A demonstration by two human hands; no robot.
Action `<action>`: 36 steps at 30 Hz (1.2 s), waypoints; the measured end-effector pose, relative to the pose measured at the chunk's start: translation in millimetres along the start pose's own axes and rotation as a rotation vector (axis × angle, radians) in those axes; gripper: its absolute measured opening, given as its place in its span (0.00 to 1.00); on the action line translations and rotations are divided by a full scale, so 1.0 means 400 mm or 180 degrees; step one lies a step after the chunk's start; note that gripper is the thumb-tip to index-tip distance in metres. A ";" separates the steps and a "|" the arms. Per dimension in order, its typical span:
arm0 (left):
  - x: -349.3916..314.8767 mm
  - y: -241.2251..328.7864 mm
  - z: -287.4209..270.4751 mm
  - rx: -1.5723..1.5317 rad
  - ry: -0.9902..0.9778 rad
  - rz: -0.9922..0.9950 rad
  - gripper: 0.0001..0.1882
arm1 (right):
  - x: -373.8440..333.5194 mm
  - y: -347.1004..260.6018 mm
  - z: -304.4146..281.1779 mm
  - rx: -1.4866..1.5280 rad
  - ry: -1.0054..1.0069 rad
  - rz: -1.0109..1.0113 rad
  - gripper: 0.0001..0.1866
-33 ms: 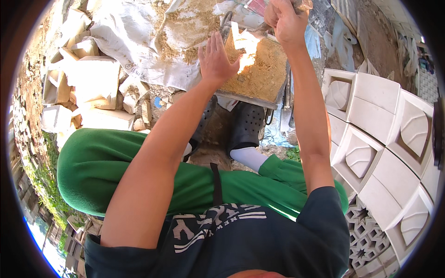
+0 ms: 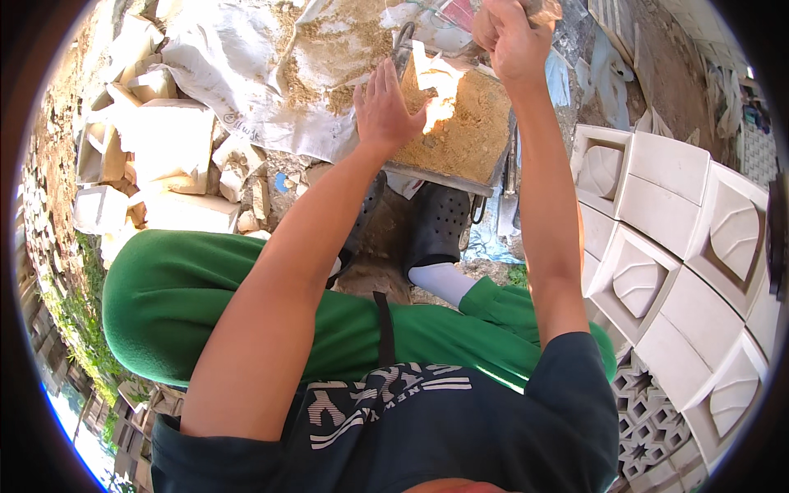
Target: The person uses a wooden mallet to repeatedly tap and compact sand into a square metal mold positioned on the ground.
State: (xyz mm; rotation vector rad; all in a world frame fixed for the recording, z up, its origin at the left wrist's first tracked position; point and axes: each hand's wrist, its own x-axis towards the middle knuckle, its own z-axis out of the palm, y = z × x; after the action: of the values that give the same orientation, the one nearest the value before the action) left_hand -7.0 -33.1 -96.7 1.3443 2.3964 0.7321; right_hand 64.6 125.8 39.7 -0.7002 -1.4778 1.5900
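A shallow square metal-edged mold point(image 2: 436, 177) lies in front of my feet, filled with a tan, sandy powder point(image 2: 472, 135). A patch of bright sunlight falls across its upper left part. My left hand point(image 2: 386, 108) is open at the mold's left side, its fingers straight and the thumb pointing over the powder. Whether the palm presses on the rim cannot be made out. Above the mold's far right corner, my right hand point(image 2: 516, 41) is closed around a brown, rough-looking lump point(image 2: 542, 11), partly cut off by the picture's top edge.
A white sack point(image 2: 238, 66) strewn with tan powder spreads beyond the mold at left. Broken white blocks point(image 2: 168, 144) are heaped farther left. Cast white blocks with leaf-like reliefs point(image 2: 641, 279) stand at right, above star-patterned lattice blocks point(image 2: 649, 411). Dark clogs point(image 2: 436, 222) are beneath the mold's near edge.
My right hand and the brown lump have shifted very slightly to the right. My left hand stays in place against the mold.
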 end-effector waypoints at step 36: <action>0.012 0.017 -0.026 -0.0079 -0.0148 -0.0225 0.57 | -0.074 -0.021 -0.059 -0.0095 0.0265 -0.0186 0.23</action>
State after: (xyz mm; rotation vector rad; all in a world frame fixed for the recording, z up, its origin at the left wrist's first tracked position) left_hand -9.5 -29.0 -84.3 1.2466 2.3777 0.7015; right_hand 101.0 112.1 40.4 -0.7253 -1.4508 1.4801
